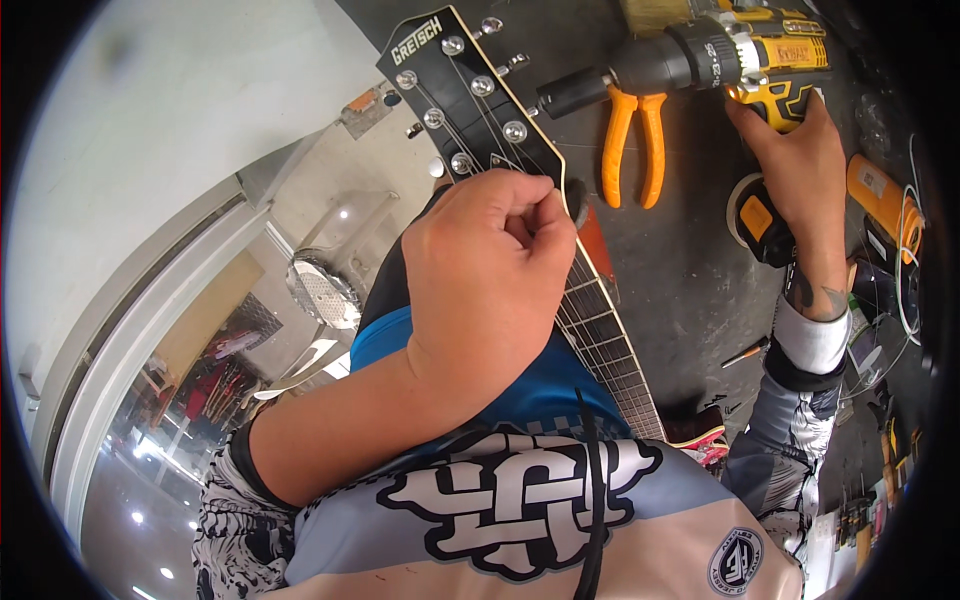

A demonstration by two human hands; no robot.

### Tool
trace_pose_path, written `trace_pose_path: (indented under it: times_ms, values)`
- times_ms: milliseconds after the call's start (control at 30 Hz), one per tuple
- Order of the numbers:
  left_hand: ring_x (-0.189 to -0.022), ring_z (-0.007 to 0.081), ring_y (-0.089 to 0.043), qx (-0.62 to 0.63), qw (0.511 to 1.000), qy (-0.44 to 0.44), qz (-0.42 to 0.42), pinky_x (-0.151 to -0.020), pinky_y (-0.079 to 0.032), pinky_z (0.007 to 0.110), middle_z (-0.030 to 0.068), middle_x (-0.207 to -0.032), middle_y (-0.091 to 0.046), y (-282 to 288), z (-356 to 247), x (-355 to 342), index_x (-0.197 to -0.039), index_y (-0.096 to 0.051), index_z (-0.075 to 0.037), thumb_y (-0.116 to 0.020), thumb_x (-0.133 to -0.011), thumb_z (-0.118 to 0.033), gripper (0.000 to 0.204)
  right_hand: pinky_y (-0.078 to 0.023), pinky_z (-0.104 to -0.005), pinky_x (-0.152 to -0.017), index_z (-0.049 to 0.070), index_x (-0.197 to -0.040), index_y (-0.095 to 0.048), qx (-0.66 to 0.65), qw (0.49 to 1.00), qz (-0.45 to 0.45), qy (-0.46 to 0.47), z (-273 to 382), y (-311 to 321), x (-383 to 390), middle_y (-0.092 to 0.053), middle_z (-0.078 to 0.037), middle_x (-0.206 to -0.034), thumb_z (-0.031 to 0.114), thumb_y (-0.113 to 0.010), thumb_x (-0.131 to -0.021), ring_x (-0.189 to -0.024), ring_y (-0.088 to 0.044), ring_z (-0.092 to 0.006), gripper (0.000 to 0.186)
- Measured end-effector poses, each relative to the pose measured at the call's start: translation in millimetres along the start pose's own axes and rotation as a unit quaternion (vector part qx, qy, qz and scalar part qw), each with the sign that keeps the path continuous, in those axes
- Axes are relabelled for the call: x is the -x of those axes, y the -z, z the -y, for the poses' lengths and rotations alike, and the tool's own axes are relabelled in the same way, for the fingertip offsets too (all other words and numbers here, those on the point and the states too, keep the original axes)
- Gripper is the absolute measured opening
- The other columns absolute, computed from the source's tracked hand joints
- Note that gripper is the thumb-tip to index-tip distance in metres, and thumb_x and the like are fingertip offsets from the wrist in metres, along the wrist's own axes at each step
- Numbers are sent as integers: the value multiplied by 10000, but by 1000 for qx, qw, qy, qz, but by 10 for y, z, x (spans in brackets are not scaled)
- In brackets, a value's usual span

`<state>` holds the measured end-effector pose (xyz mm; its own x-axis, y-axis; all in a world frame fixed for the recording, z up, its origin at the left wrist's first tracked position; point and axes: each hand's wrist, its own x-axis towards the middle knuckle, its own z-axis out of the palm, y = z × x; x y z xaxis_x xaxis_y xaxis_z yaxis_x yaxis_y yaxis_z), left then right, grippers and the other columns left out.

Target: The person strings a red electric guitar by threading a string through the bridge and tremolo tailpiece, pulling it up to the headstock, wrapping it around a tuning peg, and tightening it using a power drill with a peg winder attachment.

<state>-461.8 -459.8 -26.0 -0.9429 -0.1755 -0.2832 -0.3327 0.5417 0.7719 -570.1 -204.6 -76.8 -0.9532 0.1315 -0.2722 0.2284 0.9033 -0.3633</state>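
An electric guitar's black headstock (440,75) points up and away in the head view, with several silver tuning pegs along both sides. Its fretboard (605,335) runs down toward my lap. My left hand (490,265) is closed in a pinch over the neck just below the headstock. Whatever its fingers hold, perhaps a string, is hidden. My right hand (805,175) grips the handle of a yellow and black cordless drill (790,55). A black socket-like attachment (575,92) on the drill reaches to the tuning pegs on the right side; whether it sits on one I cannot tell.
Orange-handled pliers (652,150) lie on the dark bench (690,270) under the drill. To the right are a black and orange round thing (760,218), an orange tool (880,200) and looped pale wire (912,300). A glass door (150,420) stands at left.
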Motion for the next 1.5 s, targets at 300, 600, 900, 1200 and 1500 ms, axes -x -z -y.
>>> trace_pose_path:
  times_ms: [300, 600, 900, 1200, 1500]
  values:
    - [-654, 21, -589, -6, 1000, 21, 3, -587, -478, 204, 30, -795, -734, 8, -11, -2, -1012, -736, 59, -753, -906, 8, 119, -565, -407, -845, -39, -1098, -664, -10, 1000, -2, -3, 50, -7, 26, -762, -194, -990, 420, -799, -809, -947, -751, -338, 560]
    - [-652, 27, -602, 0, 999, 38, 6, -591, -487, 205, 34, -790, -737, 2, -41, -18, -1005, -736, 63, -755, -905, 7, 116, -562, -410, -846, -42, -1105, -661, 10, 1000, -14, 14, 7, -11, 7, -760, -197, -998, 403, -799, -814, -952, -746, -354, 549]
    - [-644, 33, -613, -14, 999, 33, 1, -596, -501, 213, 40, -782, -741, 5, -34, -20, -998, -737, 56, -767, -892, -2, 125, -556, -407, -865, -19, -1113, -672, -4, 1000, -3, 11, 71, -4, 36, -765, -185, -1016, 391, -801, -820, -968, -745, -345, 520]
    - [-658, 41, -630, -6, 999, 35, 0, -601, -508, 215, 52, -802, -752, -2, -55, -22, -996, -732, 59, -765, -884, 3, 129, -555, -408, -860, -21, -1102, -672, -6, 1000, -2, 6, 54, -15, 7, -765, -184, -1010, 405, -801, -818, -967, -745, -342, 528]
    - [-633, 30, -607, -3, 999, 44, 11, -581, -491, 207, 38, -790, -743, 13, -102, -15, -974, -734, 53, -764, -882, 11, 106, -553, -415, -865, -27, -1098, -671, -4, 1000, -5, 12, 34, -21, 19, -763, -192, -1007, 419, -799, -816, -969, -744, -344, 543]
